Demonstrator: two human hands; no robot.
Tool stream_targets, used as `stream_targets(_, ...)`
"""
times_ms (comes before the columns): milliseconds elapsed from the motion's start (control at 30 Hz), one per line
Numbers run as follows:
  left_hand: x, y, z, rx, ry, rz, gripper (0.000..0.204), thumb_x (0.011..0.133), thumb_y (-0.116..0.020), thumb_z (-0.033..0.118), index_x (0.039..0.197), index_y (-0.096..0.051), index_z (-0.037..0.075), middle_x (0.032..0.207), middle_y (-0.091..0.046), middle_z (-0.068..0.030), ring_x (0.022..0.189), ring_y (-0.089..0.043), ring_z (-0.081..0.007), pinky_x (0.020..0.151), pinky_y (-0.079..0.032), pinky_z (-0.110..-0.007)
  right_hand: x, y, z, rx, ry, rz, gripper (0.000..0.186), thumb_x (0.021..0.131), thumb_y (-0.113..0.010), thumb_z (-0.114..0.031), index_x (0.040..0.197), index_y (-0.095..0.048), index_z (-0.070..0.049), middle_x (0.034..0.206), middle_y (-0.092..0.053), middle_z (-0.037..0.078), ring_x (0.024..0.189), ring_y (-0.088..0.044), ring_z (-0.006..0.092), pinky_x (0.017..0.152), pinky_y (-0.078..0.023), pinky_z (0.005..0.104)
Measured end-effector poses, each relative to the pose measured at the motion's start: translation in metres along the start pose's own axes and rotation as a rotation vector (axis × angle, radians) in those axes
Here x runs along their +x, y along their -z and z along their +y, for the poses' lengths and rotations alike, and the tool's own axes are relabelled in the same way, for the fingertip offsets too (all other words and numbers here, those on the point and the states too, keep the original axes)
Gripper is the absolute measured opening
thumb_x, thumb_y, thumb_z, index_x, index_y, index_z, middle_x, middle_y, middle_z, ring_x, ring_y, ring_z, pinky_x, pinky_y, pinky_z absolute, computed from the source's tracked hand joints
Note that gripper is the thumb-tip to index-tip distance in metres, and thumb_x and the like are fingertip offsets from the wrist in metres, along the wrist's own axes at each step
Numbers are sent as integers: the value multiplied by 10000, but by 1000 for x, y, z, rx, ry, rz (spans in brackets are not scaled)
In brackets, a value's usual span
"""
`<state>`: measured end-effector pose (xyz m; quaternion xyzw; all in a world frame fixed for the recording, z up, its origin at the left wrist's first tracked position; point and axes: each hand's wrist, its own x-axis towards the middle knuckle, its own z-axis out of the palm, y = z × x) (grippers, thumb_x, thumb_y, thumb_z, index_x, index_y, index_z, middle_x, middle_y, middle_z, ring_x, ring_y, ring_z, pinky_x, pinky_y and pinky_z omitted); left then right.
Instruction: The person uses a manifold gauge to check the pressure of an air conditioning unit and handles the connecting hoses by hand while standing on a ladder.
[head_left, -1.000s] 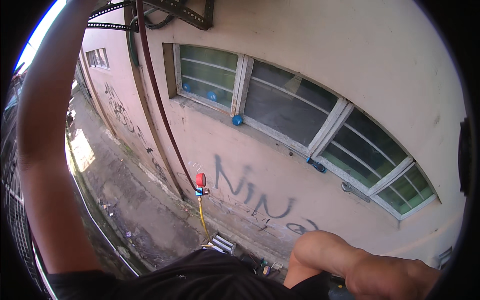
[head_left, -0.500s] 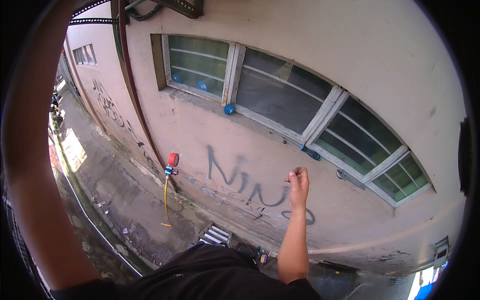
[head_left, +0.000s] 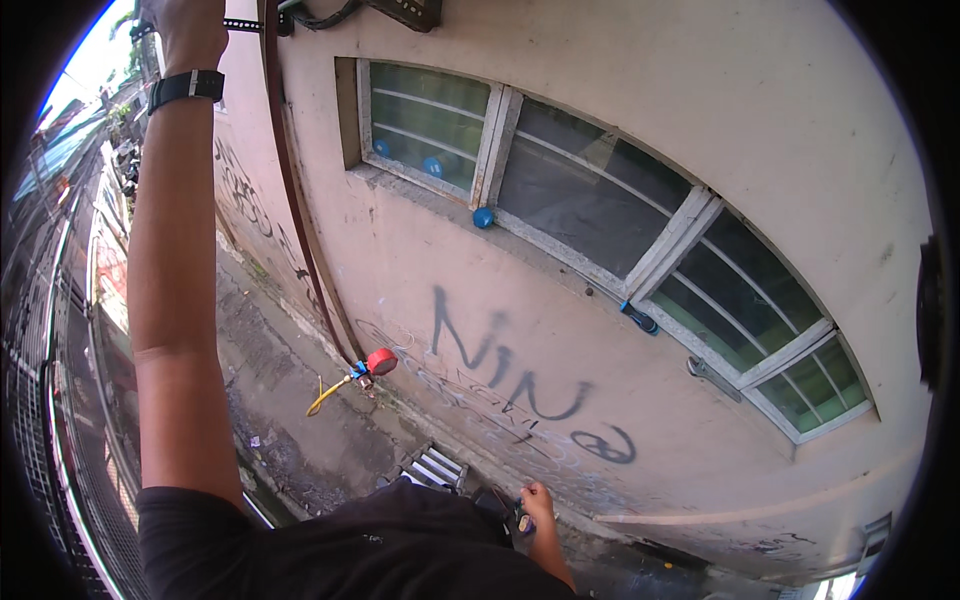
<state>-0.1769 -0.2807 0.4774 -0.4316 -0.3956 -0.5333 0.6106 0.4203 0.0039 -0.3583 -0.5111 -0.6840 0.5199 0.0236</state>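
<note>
My left arm reaches up at the left, a black watch on its wrist. My left hand (head_left: 188, 38) is at the slotted metal bar (head_left: 243, 26) near the top edge; its fingers are cut off from view. Low in front of me, my right hand (head_left: 538, 502) is closed, fingers curled together; whatever it may hold is too small to make out. A red pressure gauge (head_left: 381, 361) with a blue valve body (head_left: 361, 372) and a yellow hose (head_left: 326, 398) hangs tilted against the wall by the foot of a brown pipe (head_left: 290, 190).
Along the window sill lie a blue round piece (head_left: 484, 217), a blue-and-black handled tool (head_left: 639, 317) and a grey wrench (head_left: 713, 377). Below me stands a metal ladder (head_left: 432, 468). Barred windows (head_left: 590, 190) run across the pink wall (head_left: 400, 240). A metal fence (head_left: 100, 460) is at the left.
My right hand has dropped from in front of the wall to low beside my body. The gauge has swung and tipped rightward, its hose lifting. My view has shifted left, bringing my left hand into sight.
</note>
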Motion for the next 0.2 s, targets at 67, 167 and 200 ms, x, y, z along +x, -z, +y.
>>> stream_targets(67, -15, 18, -28, -209, 483, 19, 434, 986, -636, 264, 1329, -553, 10, 1052, -651, -37, 1127, -591, -152, 981, -463, -399, 12, 8, 1, -42, -13, 6, 221, 937, -710, -188, 1079, -687, -20, 937, -731, 104, 772, -683, 224, 695, -540, 362)
stream_targets(167, -34, -30, 1, -160, 499, 37, 528, 965, -684, 301, 1383, -510, 30, 1098, -658, -33, 1133, -578, -150, 959, -445, -369, 31, 20, 12, -82, -15, 54, 278, 912, -738, -242, 1106, -724, -43, 1055, -770, 145, 935, -736, 307, 841, -564, 409)
stream_targets(200, -38, -28, 1, -160, 509, 42, 528, 965, -684, 301, 1383, -510, 30, 1098, -658, -33, 1133, -578, -150, 959, -445, -369, 41, 23, 15, -88, 18, 75, 299, 904, -753, -259, 1115, -726, -49, 1074, -772, 148, 980, -735, 316, 866, -560, 414)
